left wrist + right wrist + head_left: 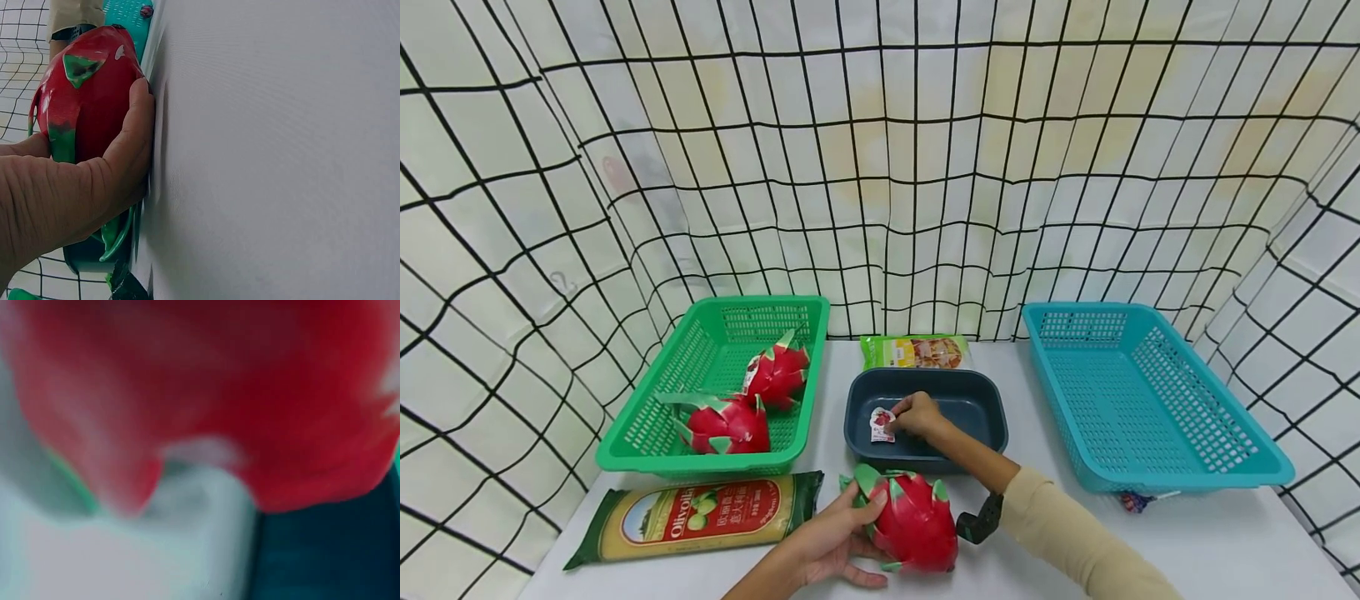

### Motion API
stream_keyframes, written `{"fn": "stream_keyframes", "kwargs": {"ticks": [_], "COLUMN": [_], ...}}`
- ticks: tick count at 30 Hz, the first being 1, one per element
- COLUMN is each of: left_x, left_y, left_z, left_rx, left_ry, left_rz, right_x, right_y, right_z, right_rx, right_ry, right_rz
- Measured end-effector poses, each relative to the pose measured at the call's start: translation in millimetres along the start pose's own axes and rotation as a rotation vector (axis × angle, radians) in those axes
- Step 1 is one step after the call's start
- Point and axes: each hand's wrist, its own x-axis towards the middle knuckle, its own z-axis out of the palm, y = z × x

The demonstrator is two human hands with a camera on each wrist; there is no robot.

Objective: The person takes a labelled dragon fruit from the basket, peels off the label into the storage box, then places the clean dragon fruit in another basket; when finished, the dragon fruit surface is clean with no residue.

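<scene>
My left hand (833,542) holds a red dragon fruit (917,523) with green scales over the white table, thumb on its upper side. In the left wrist view the fingers of that hand (81,187) curve around the same dragon fruit (100,106). My right hand (919,415) reaches into a dark blue tray (925,460), pinching a small white label (882,427) with a red fruit picture at the tray's left. Blurred red skin of the dragon fruit (206,381) fills most of the right wrist view, where the right hand itself does not show.
On the left, a green basket (711,463) contains two dragon fruits (730,427). An Olivoilà pasta pack (700,515) lies before it. Behind the tray is a green food packet (917,352). A turquoise basket (1180,481) stands right, a wrapped lollipop (1135,501) by its front edge. Black netting (887,179) surrounds the table.
</scene>
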Motion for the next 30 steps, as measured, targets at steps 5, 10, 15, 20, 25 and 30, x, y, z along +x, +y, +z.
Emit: {"fn": "stream_keyframes", "kwargs": {"ticks": [5,10,15,20,25,30], "left_x": [-1.7,-2.2,-2.7,-2.7,-2.7,-2.9], "left_y": [0.6,0.3,0.1,-0.1,-0.4,-1.0], "left_z": [1.8,2.6,2.5,2.0,1.5,1.5], "left_rx": [0.000,0.006,0.010,0.005,-0.002,-0.008], "left_ry": [0.008,0.011,0.013,0.013,0.018,0.031], "left_rz": [0.002,0.004,0.007,0.004,-0.002,-0.010], "right_x": [-1.8,-5.2,-7.2,-7.2,-5.2,-6.0], "right_y": [-0.4,-3.5,-4.9,-4.3,-3.3,-4.1], "right_z": [2.2,3.3,3.8,2.5,1.4,-1.7], "right_rx": [-0.186,-0.308,-0.312,-0.281,-0.204,-0.137], "right_ry": [0.057,0.082,0.083,0.072,0.032,-0.015], "right_rz": [-0.082,-0.088,-0.097,-0.095,-0.115,-0.109]}}
